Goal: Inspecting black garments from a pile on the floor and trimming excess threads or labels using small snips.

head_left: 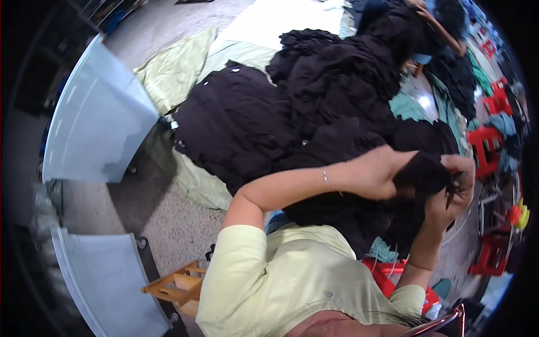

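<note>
My left hand (375, 173), with a thin bracelet at its wrist, reaches far to the right and grips an edge of a black garment (420, 171). Facing it, my right hand (456, 188) has its fingers curled at the other side of the same black cloth. A small dark thing shows among the right fingers, too unclear to name. The cloth is stretched between both hands, and more black fabric hangs over my lap below. Just beyond lies a large heap of black garments (337, 84), with a flatter black stack (236, 118) to its left.
Two pale blue bins on wheels, one (101, 118) farther and one (109, 281) nearer, stand at the left. A wooden stool (179, 283) is beside me. Green-yellow sheeting (174, 70) lies under the heap. At the far right another person (443, 28) handles black cloth, near red stools (485, 149).
</note>
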Action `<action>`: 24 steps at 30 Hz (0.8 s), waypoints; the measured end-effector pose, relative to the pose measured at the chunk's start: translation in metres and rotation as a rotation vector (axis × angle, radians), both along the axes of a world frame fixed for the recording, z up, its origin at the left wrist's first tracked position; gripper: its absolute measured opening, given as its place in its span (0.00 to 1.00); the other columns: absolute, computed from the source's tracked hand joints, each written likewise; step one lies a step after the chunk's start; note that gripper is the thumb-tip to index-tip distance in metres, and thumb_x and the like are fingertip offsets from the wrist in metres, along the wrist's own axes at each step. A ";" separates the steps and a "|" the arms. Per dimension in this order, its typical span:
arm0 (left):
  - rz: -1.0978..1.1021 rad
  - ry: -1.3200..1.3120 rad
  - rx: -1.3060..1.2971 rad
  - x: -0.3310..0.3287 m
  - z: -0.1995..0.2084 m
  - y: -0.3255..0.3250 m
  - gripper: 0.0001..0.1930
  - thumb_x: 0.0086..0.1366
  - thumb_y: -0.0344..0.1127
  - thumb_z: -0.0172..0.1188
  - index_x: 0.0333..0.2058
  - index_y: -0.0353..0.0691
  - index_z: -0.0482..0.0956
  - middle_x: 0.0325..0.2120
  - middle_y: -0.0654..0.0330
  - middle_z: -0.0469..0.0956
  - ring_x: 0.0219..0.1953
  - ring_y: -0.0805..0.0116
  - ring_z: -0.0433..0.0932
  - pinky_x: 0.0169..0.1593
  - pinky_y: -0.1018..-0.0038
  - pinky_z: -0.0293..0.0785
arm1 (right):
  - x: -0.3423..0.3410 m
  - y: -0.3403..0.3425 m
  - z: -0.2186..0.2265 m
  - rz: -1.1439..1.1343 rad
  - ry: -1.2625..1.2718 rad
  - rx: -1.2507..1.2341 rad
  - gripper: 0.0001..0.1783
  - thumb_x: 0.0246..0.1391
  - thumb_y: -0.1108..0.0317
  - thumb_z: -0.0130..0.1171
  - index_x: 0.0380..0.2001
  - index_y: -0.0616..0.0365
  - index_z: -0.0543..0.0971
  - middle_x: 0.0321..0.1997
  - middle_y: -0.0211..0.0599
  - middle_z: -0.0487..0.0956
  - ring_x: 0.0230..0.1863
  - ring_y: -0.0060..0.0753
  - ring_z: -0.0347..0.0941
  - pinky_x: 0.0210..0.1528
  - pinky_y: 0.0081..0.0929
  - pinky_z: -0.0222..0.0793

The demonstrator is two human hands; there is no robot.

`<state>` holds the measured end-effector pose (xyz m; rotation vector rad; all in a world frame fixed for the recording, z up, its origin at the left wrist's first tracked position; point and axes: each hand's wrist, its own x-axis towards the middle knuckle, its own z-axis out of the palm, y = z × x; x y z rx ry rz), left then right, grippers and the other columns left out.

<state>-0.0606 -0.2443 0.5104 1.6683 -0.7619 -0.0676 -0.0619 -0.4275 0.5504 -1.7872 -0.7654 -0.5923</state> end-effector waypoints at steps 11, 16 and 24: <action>1.325 -0.277 0.074 0.011 0.177 0.355 0.16 0.62 0.25 0.59 0.49 0.32 0.72 0.39 0.53 0.79 0.30 0.58 0.81 0.27 0.65 0.83 | 0.057 0.024 -0.066 0.086 0.557 0.054 0.03 0.61 0.74 0.56 0.34 0.63 0.76 0.33 0.29 0.79 0.36 0.16 0.73 0.44 0.13 0.66; 1.112 -0.479 -0.500 -0.038 0.251 0.413 0.13 0.66 0.25 0.54 0.49 0.33 0.72 0.43 0.56 0.76 0.42 0.62 0.78 0.40 0.65 0.84 | 0.067 0.030 -0.081 0.041 0.603 0.020 0.04 0.61 0.73 0.56 0.32 0.63 0.76 0.31 0.27 0.77 0.34 0.14 0.72 0.43 0.13 0.66; 1.203 -0.409 0.226 -0.056 0.100 0.408 0.15 0.65 0.26 0.55 0.49 0.26 0.71 0.41 0.51 0.80 0.41 0.59 0.83 0.47 0.74 0.77 | 0.069 0.030 -0.114 0.043 0.567 -0.059 0.06 0.60 0.71 0.58 0.30 0.62 0.75 0.29 0.25 0.76 0.31 0.12 0.68 0.36 0.12 0.62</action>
